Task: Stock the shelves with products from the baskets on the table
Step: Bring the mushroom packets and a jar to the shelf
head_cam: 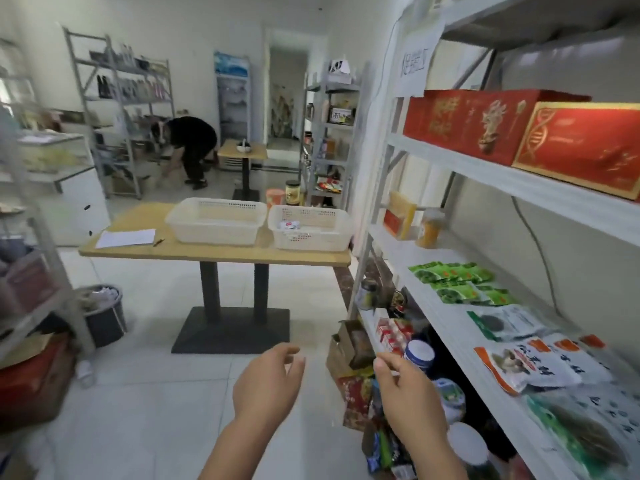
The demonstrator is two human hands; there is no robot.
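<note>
**Empty hands in the aisle, baskets ahead on the tabletop**

Both hands hang low over the white floor tiles, holding nothing. The left hand (266, 382) has its fingers (289, 351) loosely curled and released; the right hand (407, 393) is likewise relaxed, its fingers (384, 362) bent without gripping.

Well beyond the fingertips stands the tabletop (214, 252), its near edge facing the hands, with bare floor between. On it sit two white baskets side by side: the left basket (216, 221) looks empty, the right basket (310, 228) holds a few small packets (289, 226). A sheet of paper (125, 238) and a pen (158, 242) lie toward the tabletop's left edge.

Just right of the right fingers runs the shelf (485, 327), its front edge lined with green packets (457, 278) and white pouches (540, 365); red boxes (519, 129) sit higher. Jars and bags crowd the floor beneath, narrowing the aisle there.
</note>
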